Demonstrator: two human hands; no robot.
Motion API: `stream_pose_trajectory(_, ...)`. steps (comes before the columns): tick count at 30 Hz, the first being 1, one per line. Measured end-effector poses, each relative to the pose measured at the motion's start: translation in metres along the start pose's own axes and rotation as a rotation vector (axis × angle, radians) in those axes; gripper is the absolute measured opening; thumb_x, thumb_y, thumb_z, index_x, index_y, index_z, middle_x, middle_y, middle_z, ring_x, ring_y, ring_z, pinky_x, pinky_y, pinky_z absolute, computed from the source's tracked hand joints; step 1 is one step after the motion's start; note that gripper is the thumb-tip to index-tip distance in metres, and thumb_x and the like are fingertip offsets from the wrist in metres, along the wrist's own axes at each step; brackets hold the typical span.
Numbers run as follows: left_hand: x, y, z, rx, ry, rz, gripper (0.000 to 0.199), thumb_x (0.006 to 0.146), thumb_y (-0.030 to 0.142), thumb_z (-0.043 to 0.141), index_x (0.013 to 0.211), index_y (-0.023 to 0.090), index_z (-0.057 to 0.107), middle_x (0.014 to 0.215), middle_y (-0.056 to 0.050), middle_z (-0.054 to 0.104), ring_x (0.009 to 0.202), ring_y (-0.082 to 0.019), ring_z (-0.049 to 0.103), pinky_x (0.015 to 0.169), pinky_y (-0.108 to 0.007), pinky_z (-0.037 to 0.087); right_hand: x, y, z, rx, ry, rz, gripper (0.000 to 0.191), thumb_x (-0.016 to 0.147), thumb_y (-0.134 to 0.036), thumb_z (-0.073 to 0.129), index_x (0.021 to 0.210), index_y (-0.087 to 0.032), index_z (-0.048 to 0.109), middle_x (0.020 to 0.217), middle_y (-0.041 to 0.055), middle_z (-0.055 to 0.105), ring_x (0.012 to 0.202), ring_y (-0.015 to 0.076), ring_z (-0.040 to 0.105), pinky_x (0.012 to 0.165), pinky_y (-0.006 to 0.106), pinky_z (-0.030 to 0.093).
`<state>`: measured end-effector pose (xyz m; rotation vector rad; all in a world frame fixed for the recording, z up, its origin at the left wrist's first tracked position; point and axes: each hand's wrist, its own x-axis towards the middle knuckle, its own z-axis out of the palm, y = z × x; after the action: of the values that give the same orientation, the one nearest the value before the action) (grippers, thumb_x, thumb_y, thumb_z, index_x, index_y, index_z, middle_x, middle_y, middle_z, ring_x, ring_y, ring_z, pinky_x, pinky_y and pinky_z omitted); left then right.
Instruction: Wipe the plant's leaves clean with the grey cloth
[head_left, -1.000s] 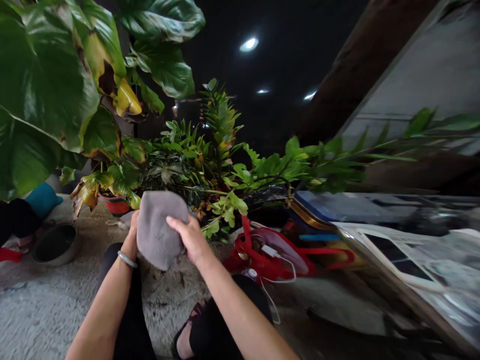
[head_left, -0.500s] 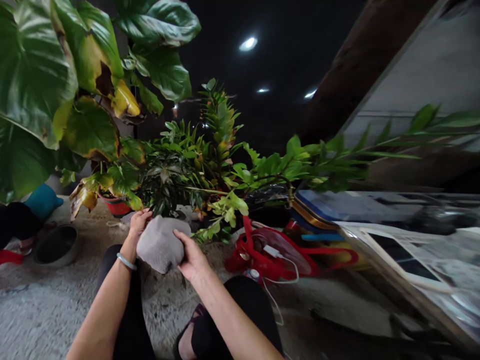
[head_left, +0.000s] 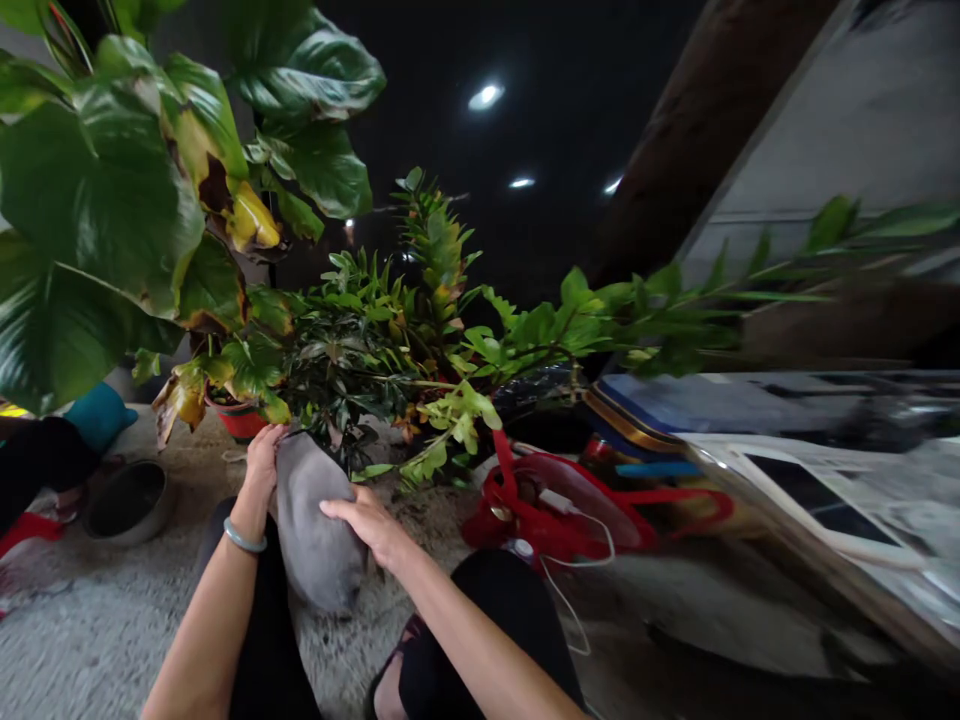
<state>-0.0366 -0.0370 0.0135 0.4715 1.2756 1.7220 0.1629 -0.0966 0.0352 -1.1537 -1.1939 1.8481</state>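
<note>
A soft grey piece of plush fabric (head_left: 315,545) hangs between my hands above the floor, long and rounded at its lower end. My left hand (head_left: 264,460), with a pale bangle on the wrist, is closed on its upper left edge. On the right side, my right hand (head_left: 371,525) grips the fabric, thumb lying on the face towards me and the other fingers hidden behind it. Whether the fabric is a bag, a cover or something else I cannot make out.
Leafy plants (head_left: 337,350) and a red pot (head_left: 238,418) stand just beyond my hands. To the left is a dark round bowl (head_left: 129,500), near another person's leg (head_left: 37,465). At right are a red bag (head_left: 555,510) with a white cable and a table holding a white-framed device (head_left: 825,505).
The grey fabric has gone from a bunched, rounded shape to a longer one hanging lower. My left hand has shifted slightly left, and my right hand slightly down. The view has shifted a little.
</note>
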Motion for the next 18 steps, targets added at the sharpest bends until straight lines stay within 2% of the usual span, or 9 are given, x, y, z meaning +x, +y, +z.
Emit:
stream_pose_trajectory(3,-0.021,0.007,-0.010,0.032,0.124,-0.005,0.023,0.070,0.019,0.077,0.091,0.015,0.068,0.083,-0.004,0.072,0.065,-0.013,0.062,0.063,-0.026,0.049,-0.019,-0.003,-0.005,-0.031,0.085,-0.106,0.029,0.055,-0.032,0.077,0.081,-0.018,0.076,0.079,0.0049,0.078,0.078,0.0252,0.068,0.074,0.035,0.050)
stream_pose_trajectory(5,-0.048,0.009,-0.014,0.056,0.156,0.067,0.025,0.070,0.020,0.077,0.094,0.016,0.070,0.091,-0.006,0.072,0.071,-0.014,0.062,0.065,-0.026,0.049,-0.021,-0.014,-0.007,0.039,0.187,-0.173,0.030,0.054,-0.033,0.077,0.081,-0.020,0.075,0.081,0.0051,0.079,0.080,0.0258,0.068,0.075,0.035,0.050)
stream_pose_trajectory(6,-0.065,0.010,-0.015,0.077,0.124,0.121,0.028,0.071,0.023,0.078,0.097,0.016,0.071,0.097,-0.007,0.073,0.077,-0.015,0.064,0.069,-0.026,0.050,-0.020,-0.019,-0.008,0.076,0.227,-0.195,0.030,0.052,-0.032,0.077,0.079,-0.020,0.074,0.080,0.0050,0.078,0.079,0.0257,0.067,0.074,0.035,0.050)
stream_pose_trajectory(8,-0.100,0.008,-0.013,0.172,-0.044,0.227,0.038,0.072,0.030,0.080,0.107,0.018,0.073,0.111,-0.009,0.074,0.096,-0.021,0.067,0.083,-0.030,0.052,-0.018,-0.026,-0.008,0.129,0.265,-0.220,0.029,0.049,-0.031,0.076,0.076,-0.020,0.074,0.075,0.0041,0.077,0.075,0.0250,0.066,0.072,0.034,0.048)
stream_pose_trajectory(10,-0.130,0.007,-0.008,0.329,-0.243,0.305,0.054,0.072,0.036,0.082,0.122,0.020,0.071,0.127,-0.011,0.071,0.118,-0.028,0.064,0.102,-0.037,0.048,-0.017,-0.029,-0.007,0.176,0.249,-0.235,0.028,0.048,-0.030,0.076,0.074,-0.020,0.073,0.073,0.0033,0.076,0.074,0.0243,0.065,0.071,0.034,0.047)
stream_pose_trajectory(12,-0.149,0.007,-0.001,0.445,-0.334,0.340,0.069,0.071,0.039,0.084,0.135,0.021,0.066,0.141,-0.011,0.064,0.134,-0.032,0.056,0.114,-0.041,0.040,-0.019,-0.032,-0.005,0.257,0.180,-0.234,0.028,0.049,-0.030,0.076,0.075,-0.020,0.074,0.075,0.0030,0.077,0.075,0.0239,0.065,0.072,0.034,0.048)
stream_pose_trajectory(14,-0.155,0.008,0.004,0.455,-0.333,0.347,0.084,0.069,0.043,0.085,0.145,0.022,0.057,0.149,-0.011,0.058,0.139,-0.034,0.052,0.116,-0.042,0.039,-0.022,-0.035,-0.003,0.354,0.093,-0.216,0.028,0.049,-0.029,0.076,0.075,-0.021,0.074,0.077,0.0019,0.077,0.075,0.0229,0.065,0.073,0.033,0.049)
stream_pose_trajectory(16,-0.154,0.009,0.006,0.389,-0.312,0.334,0.095,0.066,0.044,0.087,0.151,0.024,0.050,0.152,-0.011,0.056,0.138,-0.035,0.053,0.113,-0.041,0.043,-0.023,-0.038,-0.003,0.427,0.030,-0.195,0.027,0.047,-0.027,0.074,0.073,-0.022,0.073,0.074,0.0004,0.076,0.072,0.0217,0.064,0.072,0.033,0.049)
stream_pose_trajectory(18,-0.150,0.008,0.008,0.309,-0.285,0.308,0.095,0.060,0.041,0.091,0.146,0.024,0.054,0.145,-0.012,0.061,0.131,-0.035,0.058,0.107,-0.038,0.049,-0.019,-0.039,-0.005,0.465,0.014,-0.181,0.026,0.046,-0.025,0.072,0.071,-0.022,0.072,0.071,-0.0005,0.074,0.071,0.0212,0.062,0.071,0.033,0.049)
